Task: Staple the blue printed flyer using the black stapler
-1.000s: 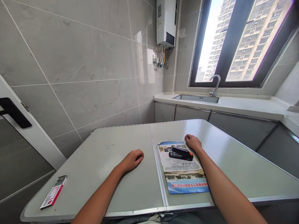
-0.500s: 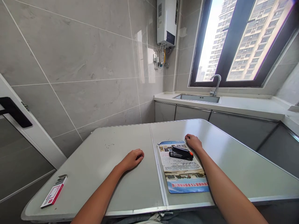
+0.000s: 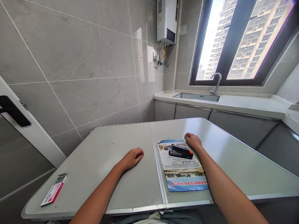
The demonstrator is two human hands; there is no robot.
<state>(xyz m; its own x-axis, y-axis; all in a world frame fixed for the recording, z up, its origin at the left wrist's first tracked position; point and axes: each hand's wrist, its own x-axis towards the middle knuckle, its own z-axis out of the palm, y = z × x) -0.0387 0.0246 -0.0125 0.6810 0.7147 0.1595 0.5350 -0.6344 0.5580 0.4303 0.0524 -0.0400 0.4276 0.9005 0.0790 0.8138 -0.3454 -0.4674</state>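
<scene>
Left hand (image 3: 132, 158) and right hand (image 3: 193, 140), fingers curled in (tips hidden), empty on table (image 3: 105, 161); stapler (image 3: 181, 152) beside right.

I am in a home kitchen: grey wall tiles (image 3: 77, 59), a steel sink (image 3: 198, 97) with its tap (image 3: 216, 82) under the window (image 3: 235, 40), a wall-hung water heater (image 3: 166, 21), cupboards (image 3: 187, 112) beyond my tabletop (image 3: 112, 161).

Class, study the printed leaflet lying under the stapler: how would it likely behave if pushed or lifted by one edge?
The leaflet looks thin and lies flat, so it would probably flop if lifted. The stapler sits on its far half, likely pinning it; a push might crumple or pivot it. On the smooth table it may slide easily.
</scene>
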